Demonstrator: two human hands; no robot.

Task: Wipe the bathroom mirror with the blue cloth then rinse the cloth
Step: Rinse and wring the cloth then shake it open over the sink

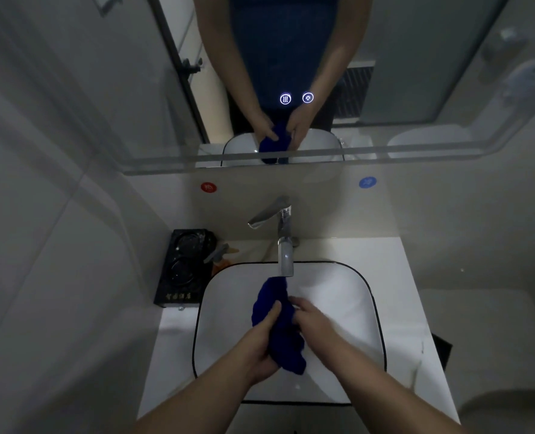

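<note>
The blue cloth (280, 321) is bunched up over the white sink basin (347, 296), its top end just under the chrome faucet spout (285, 256). My left hand (261, 346) grips the cloth from the left, thumb lying across it. My right hand (310, 317) holds it from the right side. The mirror (369, 73) hangs on the wall above and reflects both hands and the cloth. I cannot tell whether water is running.
A black tray (181, 270) with round holders sits on the counter left of the basin, a spray bottle (221, 255) beside it. Red (208, 187) and blue (367, 182) round stickers mark the wall above the faucet. Two lit touch buttons (296, 98) glow on the mirror.
</note>
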